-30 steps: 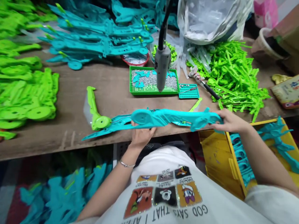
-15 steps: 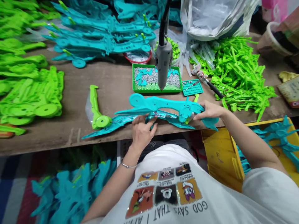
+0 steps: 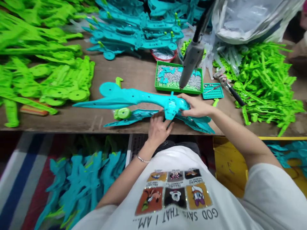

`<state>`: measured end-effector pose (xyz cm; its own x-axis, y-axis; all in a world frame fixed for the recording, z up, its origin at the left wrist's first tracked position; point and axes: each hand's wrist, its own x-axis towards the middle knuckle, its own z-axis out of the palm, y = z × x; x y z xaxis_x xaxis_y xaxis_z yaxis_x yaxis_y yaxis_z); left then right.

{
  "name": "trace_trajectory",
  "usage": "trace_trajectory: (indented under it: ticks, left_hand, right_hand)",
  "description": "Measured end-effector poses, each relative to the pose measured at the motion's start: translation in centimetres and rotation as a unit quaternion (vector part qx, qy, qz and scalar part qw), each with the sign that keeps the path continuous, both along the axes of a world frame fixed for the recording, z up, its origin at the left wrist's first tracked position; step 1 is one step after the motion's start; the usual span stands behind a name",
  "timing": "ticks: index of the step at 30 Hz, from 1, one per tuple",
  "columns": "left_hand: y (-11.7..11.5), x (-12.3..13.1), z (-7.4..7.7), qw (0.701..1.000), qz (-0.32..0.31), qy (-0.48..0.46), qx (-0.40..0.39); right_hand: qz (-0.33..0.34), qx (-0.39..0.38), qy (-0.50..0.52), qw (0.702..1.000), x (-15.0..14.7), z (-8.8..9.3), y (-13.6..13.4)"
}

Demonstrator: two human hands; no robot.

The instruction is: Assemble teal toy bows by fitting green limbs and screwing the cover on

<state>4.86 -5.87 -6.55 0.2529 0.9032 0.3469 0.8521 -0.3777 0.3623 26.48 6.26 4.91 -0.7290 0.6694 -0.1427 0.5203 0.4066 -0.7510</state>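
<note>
My right hand [image 3: 195,105] grips the right end of a long turquoise plastic shell [image 3: 146,95], raised at a slant over its counterpart. Beneath it, a second turquoise shell [image 3: 141,115] lies hollow side up along the bench's near edge. The fingers of my left hand [image 3: 158,129] are bent over the middle of this lower shell, the thumb by its near side; the upper shell partly covers the fingertips. At the lower shell's left end sits a light green arm with a round end [image 3: 123,112], largely hidden behind the upper shell.
A green tray [image 3: 178,91] of small metal pieces stands beyond the shells, with a hanging grey power screwdriver [image 3: 192,60] above. To its right are a small teal tray [image 3: 213,92] and a black-handled tool [image 3: 236,95]. Green parts [image 3: 266,83] pile at right, others [image 3: 59,76] at left.
The upper shell has shifted left and now slants over the lower one, my right hand moving with it. My left hand stays at the lower shell's middle. The whole view has shifted.
</note>
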Motion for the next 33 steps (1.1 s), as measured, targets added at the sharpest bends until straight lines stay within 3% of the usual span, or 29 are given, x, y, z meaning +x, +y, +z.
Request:
trace_trajectory:
  ticks: [4,8,19,27,33]
  left_hand:
    - [0.2,0.0,0.2,1.000,-0.003,-0.009,-0.001]
    - [0.2,0.0,0.2,1.000,-0.004,-0.009,0.010]
    - [0.2,0.0,-0.2,0.999,-0.004,-0.041,0.003]
    - [-0.2,0.2,0.7,0.999,-0.002,0.033,-0.010]
    - [-0.7,-0.1,1.0,0.999,-0.035,0.031,-0.017]
  right_hand:
    - [0.021,-0.012,0.015,1.000,-0.2,-2.7,1.3]
    - [0.015,0.010,0.006,1.000,0.2,-4.2,1.1]
    - [0.001,0.061,-0.007,0.998,-0.2,-3.5,0.1]
    - [0.022,0.086,-0.045,0.995,-0.2,-4.3,-1.0]
    - [0.050,0.052,-0.067,0.995,-0.1,-4.4,-0.7]
